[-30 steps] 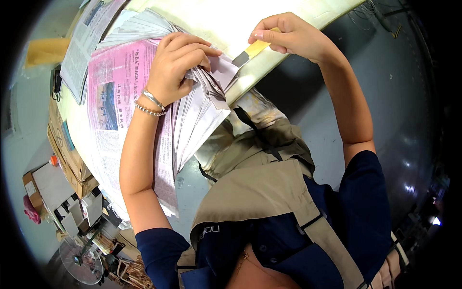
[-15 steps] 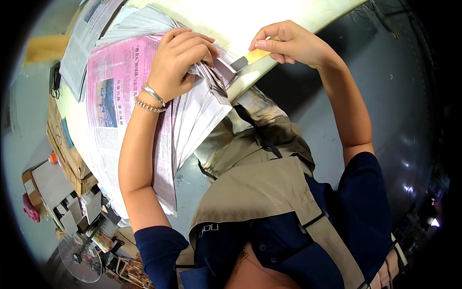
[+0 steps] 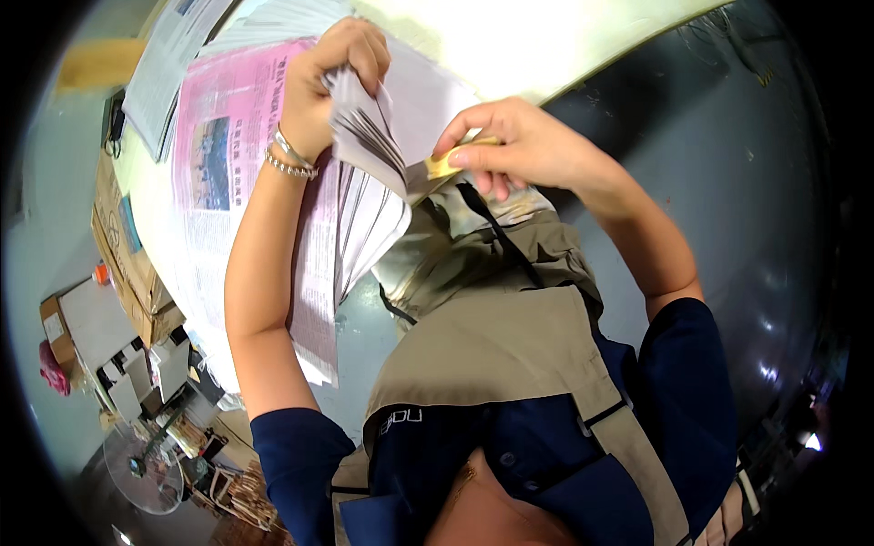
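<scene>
A bunch of folded newspaper sheets (image 3: 369, 136) is lifted in my left hand (image 3: 339, 77), its fingers closed around the upper part. My right hand (image 3: 514, 146) grips a flat-bladed knife (image 3: 444, 166) by its yellow handle. The grey blade lies at the lower right folded edge of the bunch; part of it is hidden by the paper. Beneath my left wrist spreads a stack of newspapers (image 3: 211, 91) with a pink printed page on top. More white sheets fan out below the held bunch, over the table's near edge.
The pale table (image 3: 510, 45) runs to an edge at the right. Another newspaper pile (image 3: 168, 82) lies at the far left. Cardboard (image 3: 123, 246) stands left of the table, with a fan (image 3: 144, 466) at lower left. Grey floor (image 3: 710, 182) shows on the right.
My left hand has raised the folded sheets and tilted them up. My right hand has moved down and left, bringing the knife's blade in against their edge.
</scene>
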The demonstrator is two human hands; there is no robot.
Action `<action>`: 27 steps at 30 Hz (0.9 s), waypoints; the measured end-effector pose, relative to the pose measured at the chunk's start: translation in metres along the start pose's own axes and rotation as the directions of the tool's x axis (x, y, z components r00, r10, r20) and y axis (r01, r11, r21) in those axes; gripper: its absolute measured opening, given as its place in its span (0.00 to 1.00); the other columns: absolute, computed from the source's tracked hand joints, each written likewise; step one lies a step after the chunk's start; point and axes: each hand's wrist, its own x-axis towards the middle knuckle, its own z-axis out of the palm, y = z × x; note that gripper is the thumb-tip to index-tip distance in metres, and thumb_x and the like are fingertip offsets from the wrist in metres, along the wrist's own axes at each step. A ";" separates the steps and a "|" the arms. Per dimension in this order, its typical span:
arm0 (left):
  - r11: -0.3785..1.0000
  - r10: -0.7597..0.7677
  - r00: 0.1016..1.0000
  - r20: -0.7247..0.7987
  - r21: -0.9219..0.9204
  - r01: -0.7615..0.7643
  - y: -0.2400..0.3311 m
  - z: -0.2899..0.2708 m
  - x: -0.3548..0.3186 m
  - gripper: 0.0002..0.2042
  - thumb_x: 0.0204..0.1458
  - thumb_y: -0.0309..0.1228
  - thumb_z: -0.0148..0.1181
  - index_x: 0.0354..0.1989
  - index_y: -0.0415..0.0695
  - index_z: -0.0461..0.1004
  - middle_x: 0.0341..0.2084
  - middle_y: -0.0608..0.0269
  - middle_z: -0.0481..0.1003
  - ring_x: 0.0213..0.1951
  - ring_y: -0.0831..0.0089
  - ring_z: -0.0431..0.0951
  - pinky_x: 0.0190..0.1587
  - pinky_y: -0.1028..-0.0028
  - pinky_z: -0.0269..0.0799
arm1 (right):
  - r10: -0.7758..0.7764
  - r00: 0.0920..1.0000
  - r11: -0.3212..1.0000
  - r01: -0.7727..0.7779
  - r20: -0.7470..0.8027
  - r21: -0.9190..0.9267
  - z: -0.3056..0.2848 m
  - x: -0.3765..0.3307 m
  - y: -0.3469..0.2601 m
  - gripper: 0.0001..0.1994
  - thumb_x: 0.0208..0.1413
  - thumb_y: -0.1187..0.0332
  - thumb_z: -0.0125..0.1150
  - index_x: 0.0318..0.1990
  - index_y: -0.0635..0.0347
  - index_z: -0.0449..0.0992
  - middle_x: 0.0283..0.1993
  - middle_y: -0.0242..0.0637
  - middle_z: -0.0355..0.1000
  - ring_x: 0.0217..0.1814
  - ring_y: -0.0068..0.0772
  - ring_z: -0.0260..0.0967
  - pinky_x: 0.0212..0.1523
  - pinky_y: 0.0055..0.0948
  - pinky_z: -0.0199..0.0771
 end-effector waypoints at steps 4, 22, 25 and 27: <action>0.821 0.037 0.954 -0.299 -0.535 -0.199 -0.045 -0.013 -0.012 0.10 0.52 0.32 0.55 0.21 0.49 0.63 0.21 0.68 0.67 0.35 0.68 0.68 0.60 0.64 0.52 | -0.022 0.993 0.993 0.008 0.116 0.116 0.054 0.010 0.007 0.10 0.59 0.67 0.54 0.44 0.62 0.74 0.22 0.32 0.72 0.18 0.15 0.67 0.16 0.14 0.62; 0.753 -0.224 0.824 -0.521 -0.629 -0.193 -0.028 -0.037 -0.039 0.08 0.53 0.34 0.55 0.25 0.46 0.67 0.23 0.68 0.68 0.35 0.69 0.69 0.56 0.67 0.57 | -0.169 0.917 0.982 0.124 0.361 0.145 0.249 0.071 0.052 0.10 0.57 0.70 0.54 0.35 0.71 0.72 0.22 0.38 0.73 0.17 0.25 0.70 0.19 0.26 0.68; 0.764 -0.232 0.815 -0.531 -0.618 -0.186 -0.025 -0.039 -0.044 0.08 0.53 0.34 0.55 0.26 0.46 0.68 0.23 0.68 0.68 0.35 0.69 0.69 0.55 0.68 0.58 | -0.169 0.919 0.972 0.096 0.356 0.214 0.242 0.067 0.046 0.09 0.56 0.69 0.56 0.36 0.69 0.73 0.21 0.37 0.73 0.16 0.24 0.69 0.18 0.24 0.67; 0.774 -0.237 0.811 -0.535 -0.609 -0.175 -0.019 -0.039 -0.047 0.08 0.53 0.34 0.54 0.26 0.46 0.68 0.24 0.68 0.69 0.35 0.69 0.69 0.55 0.68 0.59 | -0.208 0.908 0.965 0.129 0.364 0.228 0.242 0.064 0.053 0.10 0.57 0.68 0.55 0.36 0.68 0.74 0.21 0.38 0.73 0.16 0.23 0.68 0.19 0.24 0.67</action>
